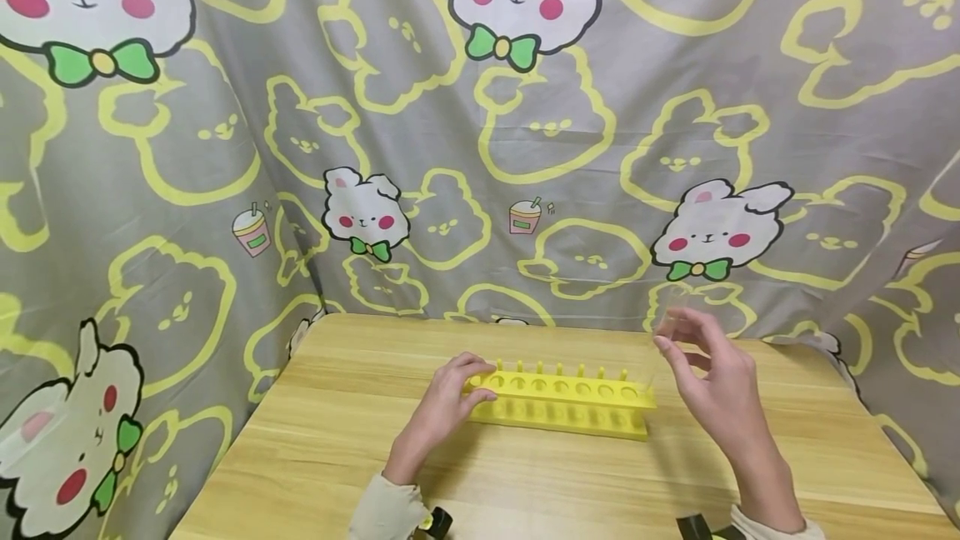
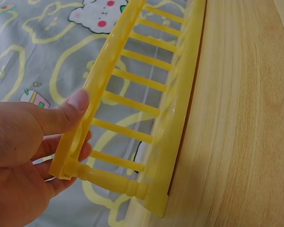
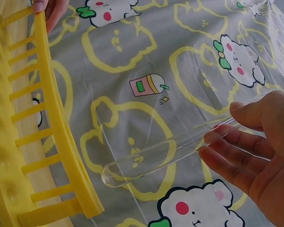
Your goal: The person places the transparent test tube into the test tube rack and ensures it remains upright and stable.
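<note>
The left hand (image 1: 450,402) grips the near-left end of the yellow test tube rack (image 1: 562,402), thumb pressed on its top bar and fingers curled beneath, while the right hand (image 1: 712,382) pinches a clear glass test tube (image 3: 170,151) between thumb and fingertips, raised just above the rack's right end. The tube barely shows from the head view, so its tilt is hard to judge. The rack stands on a light wooden table (image 1: 337,457) backed by grey bunny-print cloth (image 1: 375,107).
</note>
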Motion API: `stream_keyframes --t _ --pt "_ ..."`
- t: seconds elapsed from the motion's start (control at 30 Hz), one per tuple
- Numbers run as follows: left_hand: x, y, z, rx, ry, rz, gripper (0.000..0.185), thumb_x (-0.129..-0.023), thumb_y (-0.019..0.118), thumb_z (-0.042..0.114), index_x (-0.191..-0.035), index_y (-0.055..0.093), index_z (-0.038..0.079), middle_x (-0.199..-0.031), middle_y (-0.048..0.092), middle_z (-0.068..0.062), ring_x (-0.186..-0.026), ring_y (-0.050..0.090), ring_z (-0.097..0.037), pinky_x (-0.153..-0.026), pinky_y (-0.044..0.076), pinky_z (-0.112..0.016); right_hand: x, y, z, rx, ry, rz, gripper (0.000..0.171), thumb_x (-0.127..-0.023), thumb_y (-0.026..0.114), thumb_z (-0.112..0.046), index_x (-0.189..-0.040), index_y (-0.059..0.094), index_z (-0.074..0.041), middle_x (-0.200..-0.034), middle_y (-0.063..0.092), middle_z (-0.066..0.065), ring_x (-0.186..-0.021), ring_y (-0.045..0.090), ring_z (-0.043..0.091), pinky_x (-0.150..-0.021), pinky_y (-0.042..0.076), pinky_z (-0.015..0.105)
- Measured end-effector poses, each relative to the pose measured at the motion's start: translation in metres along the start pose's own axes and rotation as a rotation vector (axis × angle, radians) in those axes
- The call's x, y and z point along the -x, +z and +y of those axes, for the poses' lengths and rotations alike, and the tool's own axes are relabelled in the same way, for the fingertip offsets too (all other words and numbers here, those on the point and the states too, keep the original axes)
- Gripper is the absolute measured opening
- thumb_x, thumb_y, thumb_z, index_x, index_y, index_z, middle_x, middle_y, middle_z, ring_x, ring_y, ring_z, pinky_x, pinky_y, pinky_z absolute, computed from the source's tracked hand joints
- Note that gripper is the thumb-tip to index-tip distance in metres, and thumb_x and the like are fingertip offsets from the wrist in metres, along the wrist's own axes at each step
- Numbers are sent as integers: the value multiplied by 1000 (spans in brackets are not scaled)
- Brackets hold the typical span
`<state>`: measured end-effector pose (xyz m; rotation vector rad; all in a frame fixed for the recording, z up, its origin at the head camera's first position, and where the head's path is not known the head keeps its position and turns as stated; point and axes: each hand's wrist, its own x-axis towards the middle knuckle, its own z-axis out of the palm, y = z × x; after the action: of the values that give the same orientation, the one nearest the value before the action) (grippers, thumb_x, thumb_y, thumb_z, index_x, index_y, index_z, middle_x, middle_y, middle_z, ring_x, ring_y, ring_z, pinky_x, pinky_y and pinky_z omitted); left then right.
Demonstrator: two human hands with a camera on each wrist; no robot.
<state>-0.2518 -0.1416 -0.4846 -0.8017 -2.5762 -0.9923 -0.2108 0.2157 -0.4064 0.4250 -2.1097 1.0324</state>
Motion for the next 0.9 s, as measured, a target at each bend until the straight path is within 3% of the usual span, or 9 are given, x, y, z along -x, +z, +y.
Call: stream_keyframes --t 0.33,0.67,0.9 --pt "-1 0 2 5 -7 -9 38 -86 82 12 -121 73 0 -115 68 -8 -107 65 -24 -93 57 -37 0 0 -2 8 2 -9 48 -85 78 10 -129 62 -1 -100 72 3 -97 62 -10 -76 51 5" --pt "1 0 2 18 3 -5 38 -86 82 12 -120 73 0 -115 68 -9 -107 65 -25 -92 58 -39 1 6 -4 10 -7 -21 49 -83 79 11 -127 62 -2 -97 70 0 -93 70 15 -76 52 7" --pt "1 -1 2 11 -7 -2 36 -86 82 11 -120 73 0 -115 68 -8 -107 65 -24 -93 57 -38 1 12 -5 -13 -26 -31 47 -84 79 10 -127 62 0 -97 71 1 -93 70 9 -75 53 8"
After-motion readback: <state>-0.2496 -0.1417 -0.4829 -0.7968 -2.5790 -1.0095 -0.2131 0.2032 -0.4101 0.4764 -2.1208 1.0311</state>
